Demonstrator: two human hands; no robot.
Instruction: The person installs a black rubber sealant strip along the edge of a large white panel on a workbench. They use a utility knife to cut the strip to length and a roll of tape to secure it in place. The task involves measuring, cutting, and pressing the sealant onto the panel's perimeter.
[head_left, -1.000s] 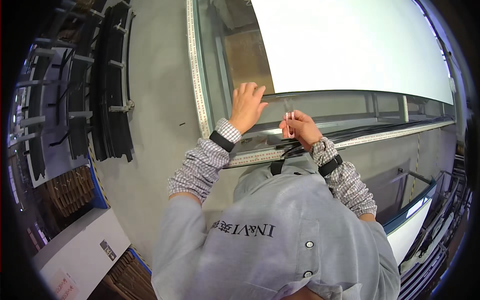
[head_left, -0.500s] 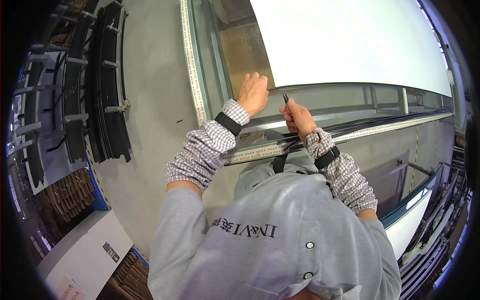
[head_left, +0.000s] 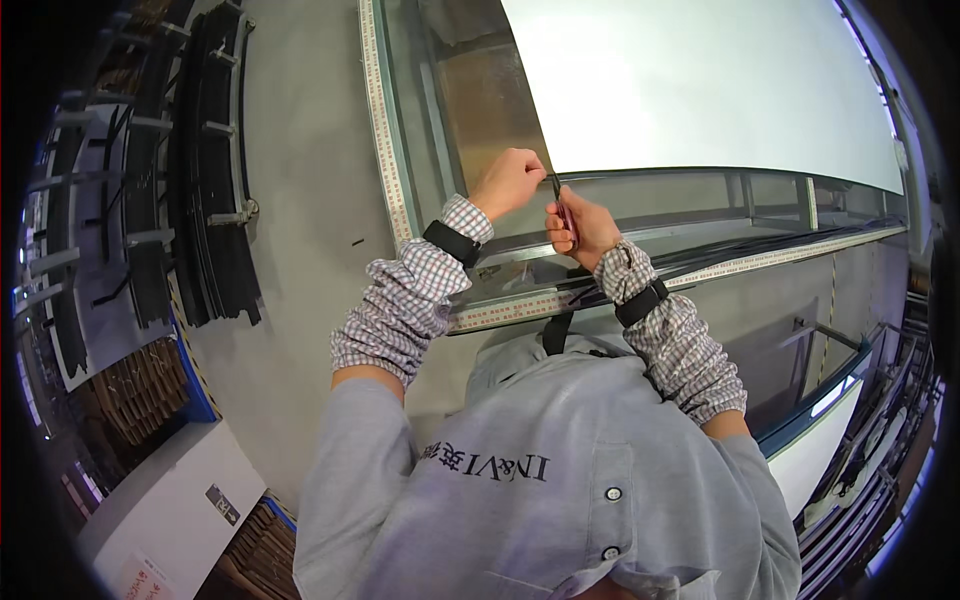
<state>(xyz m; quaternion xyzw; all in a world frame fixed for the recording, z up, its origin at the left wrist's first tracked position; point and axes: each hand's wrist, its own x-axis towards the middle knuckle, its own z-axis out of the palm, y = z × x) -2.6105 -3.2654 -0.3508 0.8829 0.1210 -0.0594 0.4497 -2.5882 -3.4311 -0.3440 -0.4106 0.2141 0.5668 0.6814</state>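
A view from above, looking down over a person's grey vest and checked sleeves at a glass-topped work table.

At the far left, dark curved racks [head_left: 150,200] stand on a grey floor [head_left: 300,200], with stacked brown cardboard [head_left: 130,390] and a white box [head_left: 170,520] lower down. A metal rail with a printed measuring scale [head_left: 378,120] runs up the table's left edge, and a second scale strip [head_left: 760,262] runs along its near edge.

The left hand [head_left: 508,182] — wrist banded by a black strap — is curled into a loose fist, fingers pressed together, resting at the lower left corner of a large white sheet [head_left: 700,90] that lies on the glass. Whether the fist grips the sheet's corner cannot be told from here.

Just to its right, nearly touching it, the right hand [head_left: 582,226] pinches a thin dark tool [head_left: 560,200] between thumb and fingers. The tool stands roughly upright, its tip at the sheet's near edge right by the left hand's knuckles. What kind of tool it is cannot be made out.

Below the hands, a black strip [head_left: 760,248] lies along the near rail and runs off to the right. At the far right — beyond the table — more dark frames and a white panel [head_left: 815,450] with a blue edge stand close together.
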